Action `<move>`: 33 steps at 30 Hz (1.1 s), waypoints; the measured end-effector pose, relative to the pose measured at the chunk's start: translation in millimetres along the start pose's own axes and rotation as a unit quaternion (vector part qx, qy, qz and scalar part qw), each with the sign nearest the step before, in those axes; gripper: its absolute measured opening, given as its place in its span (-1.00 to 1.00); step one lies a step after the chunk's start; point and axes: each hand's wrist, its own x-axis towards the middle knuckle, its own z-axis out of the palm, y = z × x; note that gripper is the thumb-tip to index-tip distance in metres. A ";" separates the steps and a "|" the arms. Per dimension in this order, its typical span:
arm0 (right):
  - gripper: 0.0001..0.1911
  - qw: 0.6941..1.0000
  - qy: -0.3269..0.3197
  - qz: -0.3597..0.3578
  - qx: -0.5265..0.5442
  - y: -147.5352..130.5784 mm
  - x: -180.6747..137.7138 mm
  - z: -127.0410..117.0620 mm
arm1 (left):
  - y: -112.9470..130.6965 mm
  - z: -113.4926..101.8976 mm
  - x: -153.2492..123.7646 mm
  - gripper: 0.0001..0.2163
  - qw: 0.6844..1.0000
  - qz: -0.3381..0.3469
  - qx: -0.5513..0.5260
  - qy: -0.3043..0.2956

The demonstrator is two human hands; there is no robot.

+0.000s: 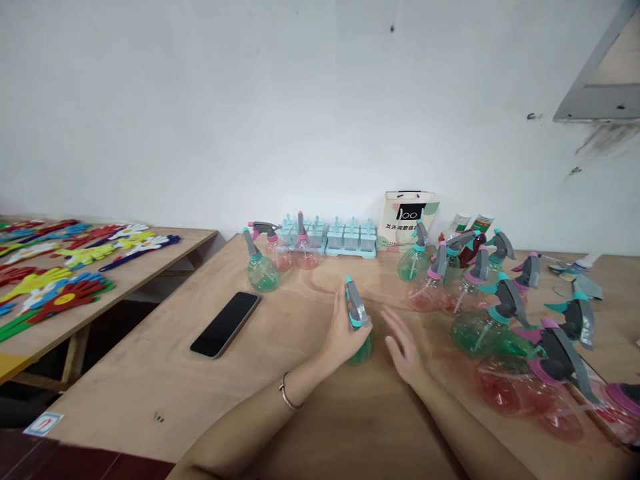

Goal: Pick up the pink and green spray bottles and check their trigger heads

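Observation:
In the middle of the table, my left hand (345, 333) is wrapped round a green spray bottle (361, 352) with a grey and teal trigger head. The bottle stands upright, and my fingers and palm hide much of its neck and left side. Just to the right, my right hand (403, 347) is held with its fingers stretched and thumb apart. It holds nothing and appears a little apart from the bottle. A bracelet circles my left wrist.
Several pink and green spray bottles (483, 330) crowd the right side. More bottles (263, 272), blue ice-pop moulds (351, 239) and a paper bag (407, 220) stand at the back. A phone (226, 325) lies left. Another table (90, 313) bears colourful hand-shaped pieces.

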 end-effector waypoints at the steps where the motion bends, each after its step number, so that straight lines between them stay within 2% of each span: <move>1: -0.51 0.996 0.080 -0.010 -0.028 5.8 6.6 -3.4 | -0.4 -2.1 2.2 -0.34 1.000 0.002 0.005 0.005; 3: -0.39 0.971 0.221 -0.021 -0.088 21.4 21.7 -10.9 | -1.6 -5.5 6.9 -0.41 1.000 0.005 0.016 0.008; 4: -0.30 0.957 0.263 -0.023 -0.121 30.6 29.4 -14.8 | -2.4 -6.8 9.6 -0.45 1.000 0.008 0.020 0.006; 7: -0.09 0.925 0.315 -0.019 -0.210 59.5 49.3 -23.6 | -5.1 -11.0 18.8 -0.58 1.000 0.006 0.009 0.013; 10: 0.00 0.914 0.326 -0.001 -0.243 82.4 61.5 -25.7 | -3.9 -19.4 26.8 -0.68 0.996 -0.063 -0.056 0.008; 12: 0.05 0.912 0.332 0.015 -0.242 91.8 65.7 -24.1 | 0.6 -27.9 29.4 -0.64 0.977 -0.144 -0.142 -0.065; 14: 0.09 0.915 0.330 0.035 -0.231 96.9 67.5 -22.1 | 7.3 -36.7 30.1 -0.54 0.935 -0.199 -0.241 -0.166; 17: 0.08 0.926 0.315 0.079 -0.194 97.1 66.5 -19.7 | 17.6 -44.8 29.5 -0.46 0.882 -0.211 -0.332 -0.260; 22: 0.07 0.941 0.291 0.107 -0.134 84.5 55.4 -17.8 | 24.5 -38.6 26.2 -0.42 0.838 -0.194 -0.380 -0.340; 24: 0.07 0.945 0.283 0.108 -0.120 78.5 48.5 -18.0 | 23.8 -32.2 23.2 -0.49 0.838 -0.204 -0.373 -0.342; 28: 0.03 0.951 0.274 0.096 -0.106 68.6 36.3 -19.5 | 23.5 -23.7 18.3 -0.68 0.855 -0.252 -0.373 -0.258; 33: 0.02 0.956 0.256 0.112 -0.087 62.6 29.1 -20.0 | 27.2 -29.1 23.5 -0.61 0.853 -0.229 -0.384 -0.271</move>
